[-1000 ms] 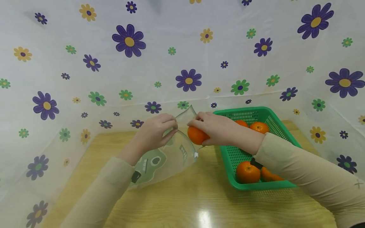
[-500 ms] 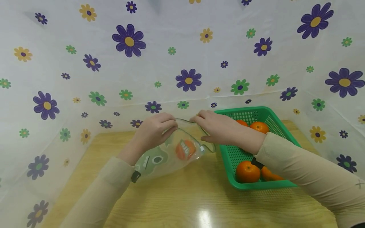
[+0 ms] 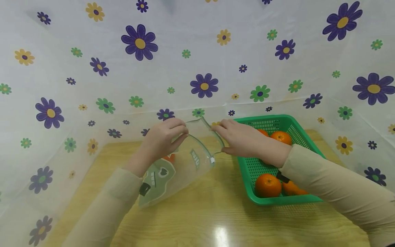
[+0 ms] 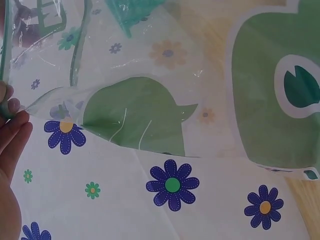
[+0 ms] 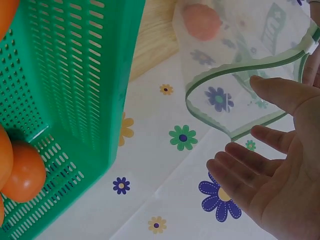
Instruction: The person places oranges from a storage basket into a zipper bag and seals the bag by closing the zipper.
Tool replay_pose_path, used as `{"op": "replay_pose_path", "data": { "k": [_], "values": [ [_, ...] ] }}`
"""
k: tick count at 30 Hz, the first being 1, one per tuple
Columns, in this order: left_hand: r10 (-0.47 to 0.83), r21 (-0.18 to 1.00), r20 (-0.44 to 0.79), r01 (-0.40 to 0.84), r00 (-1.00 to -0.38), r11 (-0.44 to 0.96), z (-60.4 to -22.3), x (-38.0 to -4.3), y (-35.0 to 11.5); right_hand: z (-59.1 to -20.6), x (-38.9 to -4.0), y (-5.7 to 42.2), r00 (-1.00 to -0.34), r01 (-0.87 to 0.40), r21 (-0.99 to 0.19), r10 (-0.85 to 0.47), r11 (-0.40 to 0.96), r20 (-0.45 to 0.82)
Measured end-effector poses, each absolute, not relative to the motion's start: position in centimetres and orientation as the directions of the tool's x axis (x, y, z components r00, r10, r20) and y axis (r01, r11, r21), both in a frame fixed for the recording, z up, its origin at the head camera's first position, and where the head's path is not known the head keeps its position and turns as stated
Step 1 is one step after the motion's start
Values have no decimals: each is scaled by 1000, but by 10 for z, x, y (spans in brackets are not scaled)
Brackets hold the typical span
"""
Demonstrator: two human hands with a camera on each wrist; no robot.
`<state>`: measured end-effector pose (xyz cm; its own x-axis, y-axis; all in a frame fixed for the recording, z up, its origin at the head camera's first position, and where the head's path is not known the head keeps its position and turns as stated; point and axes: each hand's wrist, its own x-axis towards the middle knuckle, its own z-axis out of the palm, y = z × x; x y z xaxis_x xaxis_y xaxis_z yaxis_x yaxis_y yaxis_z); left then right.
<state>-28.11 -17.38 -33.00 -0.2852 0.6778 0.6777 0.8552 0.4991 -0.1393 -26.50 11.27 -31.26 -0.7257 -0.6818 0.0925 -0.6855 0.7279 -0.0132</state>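
Note:
My left hand (image 3: 166,139) pinches the top edge of a clear zip bag (image 3: 194,175) with a green cartoon print. In the left wrist view, the fingers (image 4: 14,132) grip the bag at one end of its mouth. The bag's mouth gapes toward the right, with a white slider on the near rim. An orange (image 5: 201,21) lies inside the bag, partly hidden behind the print in the head view. My right hand (image 5: 280,165) holds nothing; its fingers and thumb are spread right at the bag's mouth.
A green plastic basket (image 3: 251,199) with several oranges (image 3: 267,185) stands on the wooden table (image 3: 191,219) at the right, under my right forearm. A white flowered cloth (image 3: 172,68) walls the table at the back and sides.
My right hand put an orange into the bag and let go of it. The orange has slid left, deeper into the bag. The left hand keeps its grip, shifted slightly left.

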Motion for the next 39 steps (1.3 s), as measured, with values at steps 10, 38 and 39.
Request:
{"op": "replay_pose_path", "data": {
  "k": [10,38,39],
  "values": [
    [686,-129,668,863,-289,489,-332,-282,-172,-317,-266,119,-710,-694,52,-695,718,112],
    [706,-105,643,879,-297,465,-340,-286,-167,-336,-299,158,-785,-606,116,-615,787,72],
    [707,-102,641,879,-300,467,-340,-286,-167,-337,-300,160,-789,-600,118,-610,791,71]
  ]
}}
